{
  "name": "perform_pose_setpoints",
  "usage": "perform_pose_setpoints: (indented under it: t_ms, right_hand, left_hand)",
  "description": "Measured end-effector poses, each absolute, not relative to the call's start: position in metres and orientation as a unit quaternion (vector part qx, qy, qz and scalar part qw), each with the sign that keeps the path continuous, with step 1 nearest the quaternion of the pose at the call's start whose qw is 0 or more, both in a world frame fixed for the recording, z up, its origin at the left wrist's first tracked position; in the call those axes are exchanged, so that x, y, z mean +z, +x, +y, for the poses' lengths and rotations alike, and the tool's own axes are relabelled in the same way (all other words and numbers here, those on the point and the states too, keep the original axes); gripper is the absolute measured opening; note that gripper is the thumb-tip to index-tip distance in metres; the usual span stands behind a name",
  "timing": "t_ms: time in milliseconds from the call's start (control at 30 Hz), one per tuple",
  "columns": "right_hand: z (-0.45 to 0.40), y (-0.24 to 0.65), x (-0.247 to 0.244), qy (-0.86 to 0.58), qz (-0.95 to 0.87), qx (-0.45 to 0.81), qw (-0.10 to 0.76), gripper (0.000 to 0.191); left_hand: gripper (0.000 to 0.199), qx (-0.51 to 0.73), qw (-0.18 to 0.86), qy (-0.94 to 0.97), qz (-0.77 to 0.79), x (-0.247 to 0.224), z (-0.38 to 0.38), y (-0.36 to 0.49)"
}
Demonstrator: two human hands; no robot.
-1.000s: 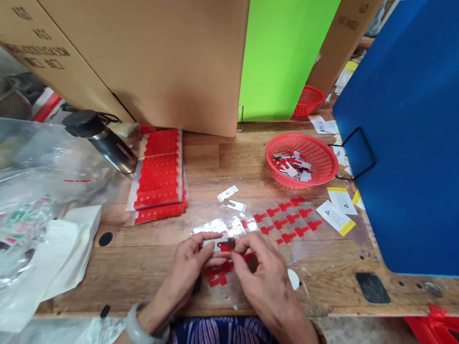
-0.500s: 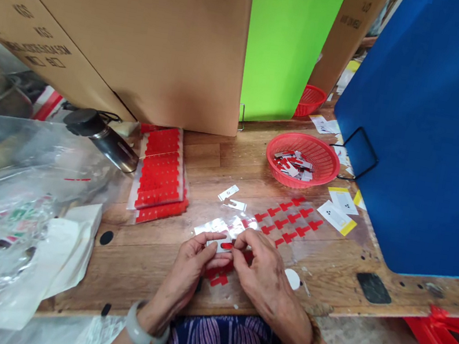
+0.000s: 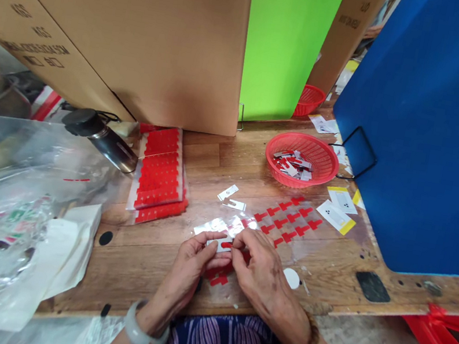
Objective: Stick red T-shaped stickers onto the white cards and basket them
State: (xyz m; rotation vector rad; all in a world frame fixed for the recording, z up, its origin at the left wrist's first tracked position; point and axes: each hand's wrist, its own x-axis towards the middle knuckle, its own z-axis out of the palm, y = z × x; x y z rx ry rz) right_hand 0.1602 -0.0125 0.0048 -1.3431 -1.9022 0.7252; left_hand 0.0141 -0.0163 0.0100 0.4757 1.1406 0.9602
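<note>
My left hand [image 3: 193, 257] is closed on a small white card [image 3: 214, 244] with a slot, pinched between thumb and fingers. At the card's right end, the thumb and forefinger of my right hand [image 3: 259, 271] press together on a red sticker [image 3: 226, 245] that lies over the slot. Under both hands is a clear sheet of red T-shaped stickers [image 3: 285, 219], partly hidden by them. Just beyond the hands, two loose slotted white cards [image 3: 233, 204] rest on the wooden table. A stack of similar red sticker sheets [image 3: 162, 169] lies to the left.
A red plastic basket [image 3: 328, 177] holds several cards with red pieces. Printed yellow-and-white cards [image 3: 336, 216] lie beside it. A dark flask [image 3: 105, 139] lies tilted at the left near plastic bags [image 3: 27, 173]. Cardboard [image 3: 181, 40], a green panel [image 3: 285, 46] and a blue panel [image 3: 431, 147] stand behind.
Both hands stay in nearly the same place around the card. My right fingertips have shifted very slightly at the red sticker. The view has moved a little.
</note>
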Motion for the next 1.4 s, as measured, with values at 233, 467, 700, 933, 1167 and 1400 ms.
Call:
perform_pose_setpoints:
  t_ms: [233, 467, 700, 933, 1167, 1400]
  right_hand:
    - [-0.0119, 0.16, 0.0026, -0.515, -0.733, 0.276, 0.347, 0.018]
    - [-0.0109, 0.1593, 0.0036, -0.517, -0.727, 0.285, 0.352, 0.018]
    - [-0.0112, 0.1597, 0.0084, -0.527, -0.715, 0.301, 0.348, 0.018]
    - [-0.0118, 0.1598, 0.006, -0.523, -0.72, 0.297, 0.346, 0.018]
    - [-0.0119, 0.1593, 0.0042, -0.521, -0.722, 0.298, 0.344, 0.018]
    - [-0.0111, 0.1584, 0.0024, -0.518, -0.723, 0.299, 0.345, 0.017]
  left_hand:
    - [0.033, 0.433, 0.707, 0.216, 0.516, 0.0114, -0.0164, 0.0144]
    - [0.034, 0.437, 0.704, 0.22, 0.515, 0.0084, -0.015, 0.0135]
    - [0.036, 0.429, 0.705, 0.223, 0.519, 0.0085, -0.0146, 0.0123]
    - [0.036, 0.431, 0.704, 0.225, 0.518, 0.0101, -0.015, 0.0128]
    - [0.037, 0.428, 0.705, 0.228, 0.517, 0.011, -0.0164, 0.0119]
    - [0.045, 0.418, 0.69, 0.253, 0.534, 0.0066, -0.0179, 0.0109]
